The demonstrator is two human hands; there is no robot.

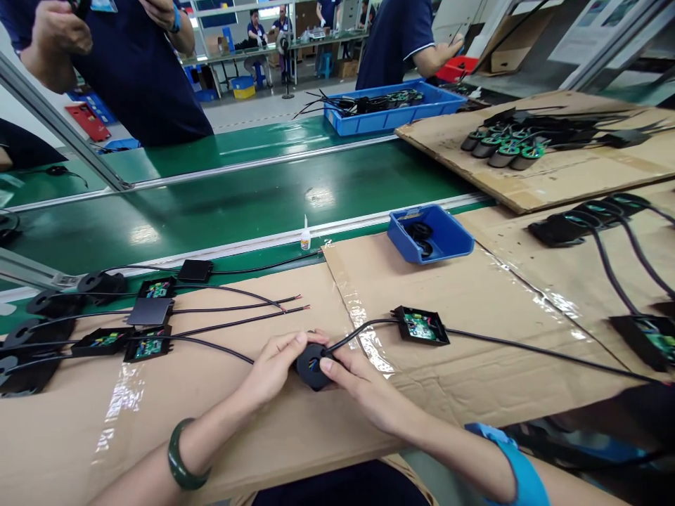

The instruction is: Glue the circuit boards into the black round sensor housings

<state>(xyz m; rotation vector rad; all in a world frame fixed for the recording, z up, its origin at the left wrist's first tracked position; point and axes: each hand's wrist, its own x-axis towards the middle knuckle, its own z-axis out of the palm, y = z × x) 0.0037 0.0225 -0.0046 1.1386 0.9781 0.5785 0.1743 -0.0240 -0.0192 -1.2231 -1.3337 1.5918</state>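
Note:
Both of my hands close around a small round black housing (311, 367) on the cardboard-covered table (474, 337). My left hand (274, 365) pinches its left side and my right hand (358, 383) grips its right side, thumb on top. A black cable (358, 329) runs from the housing to an open black box with a green circuit board (420, 326), and another cable leaves that box to the right.
Several wired black boxes and round housings (126, 330) lie at the left. A small glue bottle (305, 236) stands by the green conveyor (237, 204). A blue bin (429, 235) sits behind, with more units (595, 218) at right. Other people stand across the conveyor.

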